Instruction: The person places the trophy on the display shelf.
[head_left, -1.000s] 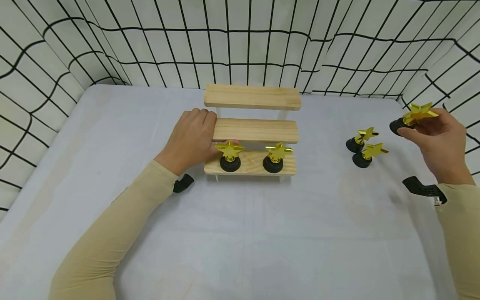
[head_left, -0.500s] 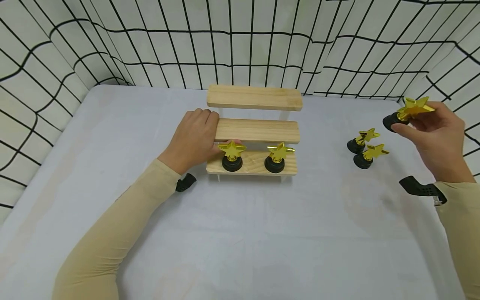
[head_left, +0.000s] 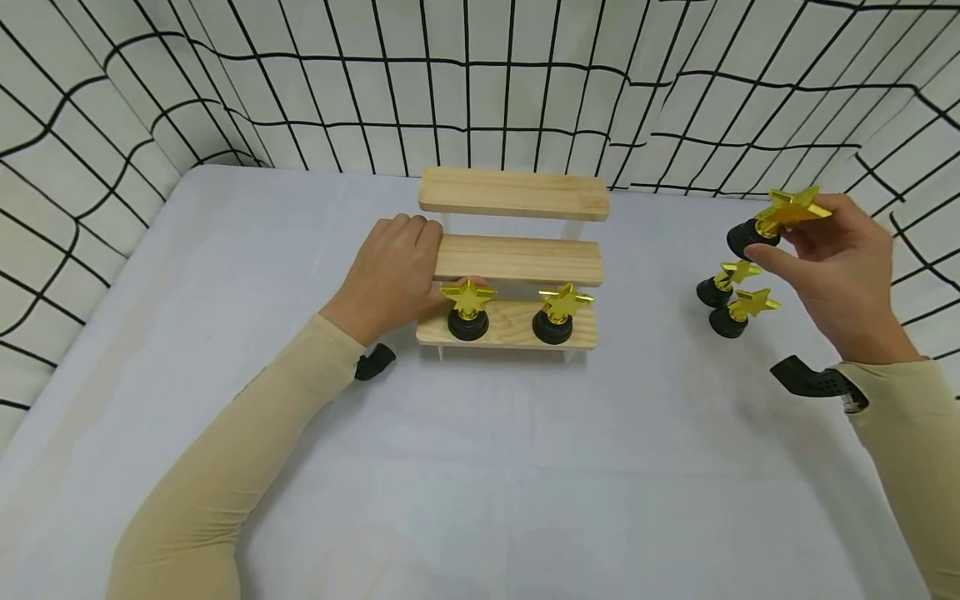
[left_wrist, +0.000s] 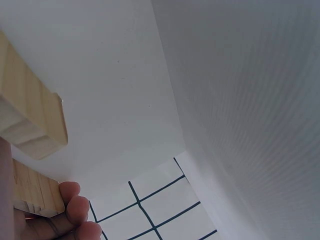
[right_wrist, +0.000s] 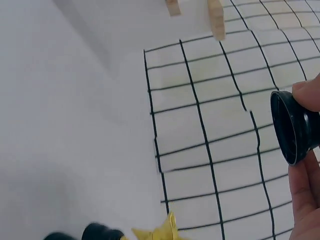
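Note:
My left hand (head_left: pixel 393 275) grips the left end of the middle board of a three-tier wooden display stand (head_left: pixel 521 260). In the left wrist view its fingers (left_wrist: pixel 77 207) curl round the board's end. Two gold star trophies with black bases stand on the lowest board, a left one (head_left: pixel 468 310) near my left thumb and a right one (head_left: pixel 557 312). Off to the right, my right hand (head_left: pixel 843 279) holds a third star trophy (head_left: pixel 752 237) tilted above the table. The right wrist view shows this trophy's hollow black base (right_wrist: pixel 292 129) between thumb and fingers.
Close together below my right hand, two more star trophies, a rear one (head_left: pixel 716 287) and a front one (head_left: pixel 731 318), are on the white-covered table (head_left: pixel 480 467). A black wire grid (head_left: pixel 510 100) stands along the back and both sides.
My right hand has moved left and slightly away from me with the trophy, now above the two at the right. The left hand keeps its grip on the stand.

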